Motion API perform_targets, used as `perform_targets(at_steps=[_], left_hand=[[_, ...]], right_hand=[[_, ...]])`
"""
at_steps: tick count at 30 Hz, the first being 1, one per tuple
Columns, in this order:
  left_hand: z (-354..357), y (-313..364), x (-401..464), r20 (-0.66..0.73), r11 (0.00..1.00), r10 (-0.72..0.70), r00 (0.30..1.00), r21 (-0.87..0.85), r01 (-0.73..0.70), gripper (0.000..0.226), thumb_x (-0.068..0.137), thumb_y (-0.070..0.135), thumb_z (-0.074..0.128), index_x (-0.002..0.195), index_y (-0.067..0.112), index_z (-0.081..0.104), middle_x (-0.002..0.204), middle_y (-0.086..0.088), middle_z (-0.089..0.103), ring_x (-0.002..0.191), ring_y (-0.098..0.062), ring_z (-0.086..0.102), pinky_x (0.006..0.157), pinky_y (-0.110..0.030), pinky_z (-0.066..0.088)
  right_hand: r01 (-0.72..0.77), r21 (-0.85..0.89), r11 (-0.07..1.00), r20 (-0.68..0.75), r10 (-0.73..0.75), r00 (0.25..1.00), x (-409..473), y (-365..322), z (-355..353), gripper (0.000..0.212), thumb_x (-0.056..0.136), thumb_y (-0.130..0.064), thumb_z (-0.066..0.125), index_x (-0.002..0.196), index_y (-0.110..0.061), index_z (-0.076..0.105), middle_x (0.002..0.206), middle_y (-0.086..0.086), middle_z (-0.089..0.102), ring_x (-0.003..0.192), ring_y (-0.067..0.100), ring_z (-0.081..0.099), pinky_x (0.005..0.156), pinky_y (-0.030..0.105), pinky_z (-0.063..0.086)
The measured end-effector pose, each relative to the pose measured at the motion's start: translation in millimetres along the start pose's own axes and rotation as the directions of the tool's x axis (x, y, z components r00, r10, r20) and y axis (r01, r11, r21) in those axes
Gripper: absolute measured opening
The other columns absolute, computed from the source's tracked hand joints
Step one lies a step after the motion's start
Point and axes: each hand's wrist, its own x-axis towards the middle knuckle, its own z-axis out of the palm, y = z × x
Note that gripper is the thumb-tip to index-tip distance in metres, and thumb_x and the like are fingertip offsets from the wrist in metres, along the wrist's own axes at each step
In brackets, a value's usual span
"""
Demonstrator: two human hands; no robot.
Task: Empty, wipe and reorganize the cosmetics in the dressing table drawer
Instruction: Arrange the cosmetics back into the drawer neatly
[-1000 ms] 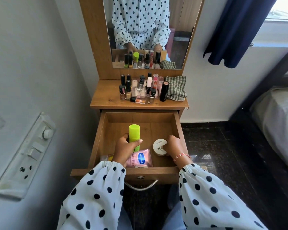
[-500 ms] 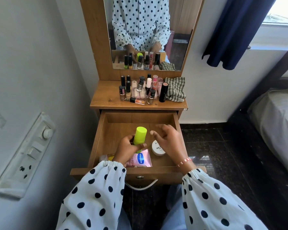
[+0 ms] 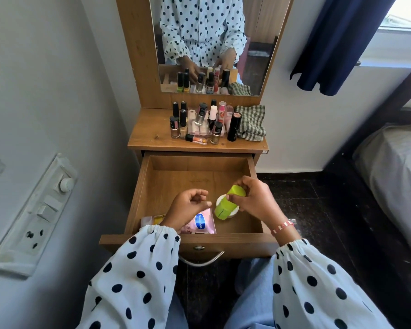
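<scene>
Over the open drawer (image 3: 138, 193) my right hand (image 3: 256, 201) grips the green bottle (image 3: 227, 203) near its cap, tilted; my left hand (image 3: 188, 207) is loosely curled, holding nothing (just beside it); light, rigid, smooth plastic, I judge; best gripped mid-body.

"Vaseline" on blue oval of pink sachet (image 3: 201, 223) in drawer, other labels unreadable
</scene>
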Motion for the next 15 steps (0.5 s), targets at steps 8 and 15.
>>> perform_targets(at_steps=[8, 15], left_hand=[[-1, 1, 1, -0.071, 0.999, -0.039, 0.997, -0.020, 0.037, 0.009, 0.088, 0.012, 0.059, 0.094, 0.017, 0.063, 0.095, -0.005, 0.064, 0.093, -0.025, 0.062, 0.075, -0.033, 0.050], [0, 0, 1, -0.076, 0.998, -0.064, 0.995, -0.027, 0.062, 0.010, 0.088, 0.012, 0.058, 0.095, 0.016, 0.062, 0.100, -0.007, 0.067, 0.095, -0.023, 0.064, 0.086, -0.042, 0.052]], right_hand=[[-0.044, -0.450, 0.892, 0.111, 0.104, 0.988, -13, 19, -17, 0.040, 0.070, -0.020, 0.073, 0.109, -0.014, 0.062, 0.107, 0.006, 0.062, 0.091, 0.022, 0.059, 0.066, 0.023, 0.041], [-0.008, -0.573, 0.820, 0.202, 0.151, 0.968, -18, 11, -16, 0.035, 0.072, -0.013, 0.068, 0.106, -0.011, 0.060, 0.101, 0.006, 0.062, 0.077, 0.018, 0.052, 0.062, 0.024, 0.042]])
